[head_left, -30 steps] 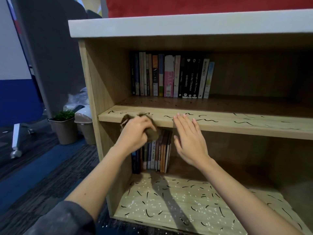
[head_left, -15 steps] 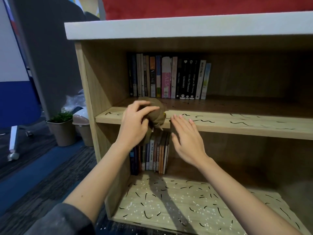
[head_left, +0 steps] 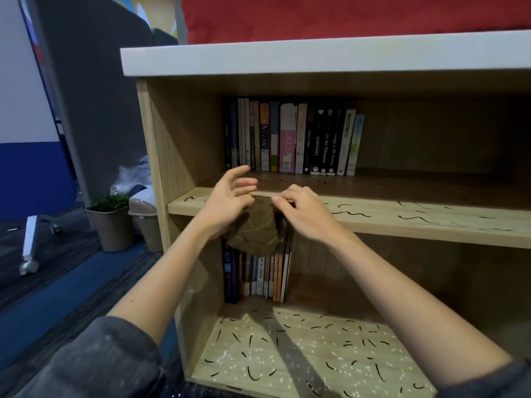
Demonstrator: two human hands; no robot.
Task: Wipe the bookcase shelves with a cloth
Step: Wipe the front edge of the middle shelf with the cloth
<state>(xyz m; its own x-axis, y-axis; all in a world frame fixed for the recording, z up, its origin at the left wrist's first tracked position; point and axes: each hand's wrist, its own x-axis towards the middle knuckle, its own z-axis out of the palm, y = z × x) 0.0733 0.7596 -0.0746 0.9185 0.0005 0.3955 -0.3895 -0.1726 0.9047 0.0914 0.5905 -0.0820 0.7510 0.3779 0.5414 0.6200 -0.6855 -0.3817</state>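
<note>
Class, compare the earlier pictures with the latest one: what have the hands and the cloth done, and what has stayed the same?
The right hand left the front edge of the middle shelf, moved left and took hold of the cloth. The cloth, bunched in the left hand before, now hangs spread between both hands in front of that shelf. The books and the black marks on the shelves are unchanged.
</note>
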